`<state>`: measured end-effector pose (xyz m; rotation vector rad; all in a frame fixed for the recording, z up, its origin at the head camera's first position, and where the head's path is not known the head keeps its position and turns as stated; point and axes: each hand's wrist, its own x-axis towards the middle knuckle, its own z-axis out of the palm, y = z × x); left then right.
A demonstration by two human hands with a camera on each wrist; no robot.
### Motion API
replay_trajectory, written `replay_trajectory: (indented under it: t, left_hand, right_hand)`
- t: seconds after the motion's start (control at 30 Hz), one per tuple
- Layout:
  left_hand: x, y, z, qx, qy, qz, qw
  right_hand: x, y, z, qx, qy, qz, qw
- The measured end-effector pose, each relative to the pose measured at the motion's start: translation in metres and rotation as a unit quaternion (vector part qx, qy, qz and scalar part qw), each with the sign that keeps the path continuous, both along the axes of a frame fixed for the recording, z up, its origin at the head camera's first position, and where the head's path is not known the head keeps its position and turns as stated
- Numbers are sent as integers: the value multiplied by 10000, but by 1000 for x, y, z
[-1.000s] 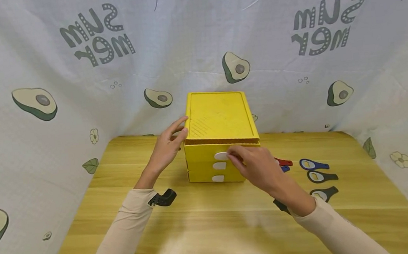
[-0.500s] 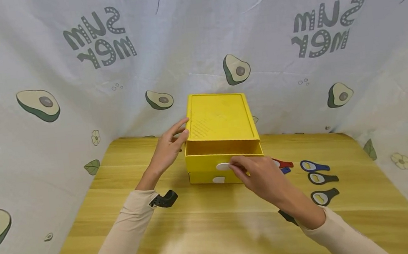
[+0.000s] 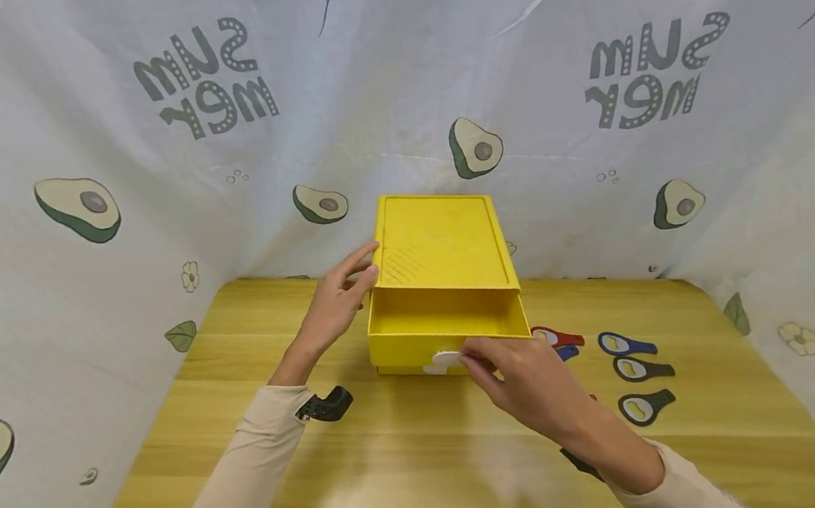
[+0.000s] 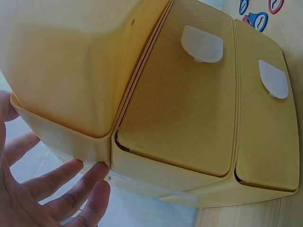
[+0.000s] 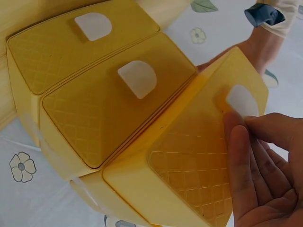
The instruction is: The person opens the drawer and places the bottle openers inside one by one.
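A yellow three-drawer box (image 3: 444, 241) stands at the back middle of the table. Its top drawer (image 3: 415, 322) is pulled well out, and its bare inside shows from above. My right hand (image 3: 531, 378) pinches the white tab handle (image 5: 242, 99) of that drawer between thumb and fingers. The two lower drawers, each with a white tab (image 4: 202, 44), are pushed in. At the box's left side my left hand (image 3: 334, 306) rests with spread fingers, its fingertips against the yellow wall beside the top drawer.
To the right of the box lie flat paddle-shaped items with round heads: a red one (image 3: 559, 336), a blue one (image 3: 627, 344) and black ones (image 3: 646, 407). A pale curtain (image 3: 388, 80) with avocado prints hangs behind the wooden table (image 3: 372, 476).
The top drawer has slid out toward me from nearly closed, with my right hand moving along on its tab. My left hand stays at the box's side.
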<state>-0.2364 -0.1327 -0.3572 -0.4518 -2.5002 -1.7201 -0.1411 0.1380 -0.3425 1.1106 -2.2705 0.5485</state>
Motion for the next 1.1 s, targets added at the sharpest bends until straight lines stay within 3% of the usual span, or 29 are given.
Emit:
replay_trajectory:
  t: [0.6, 1.1]
  left_hand:
    - [0, -1, 2, 47, 26, -63, 10000]
    - [0, -1, -2, 89, 12, -79, 9999]
  right_hand:
    - [37, -1, 6, -91, -145, 89, 9998]
    - [44, 1, -1, -107, -72, 120, 9998]
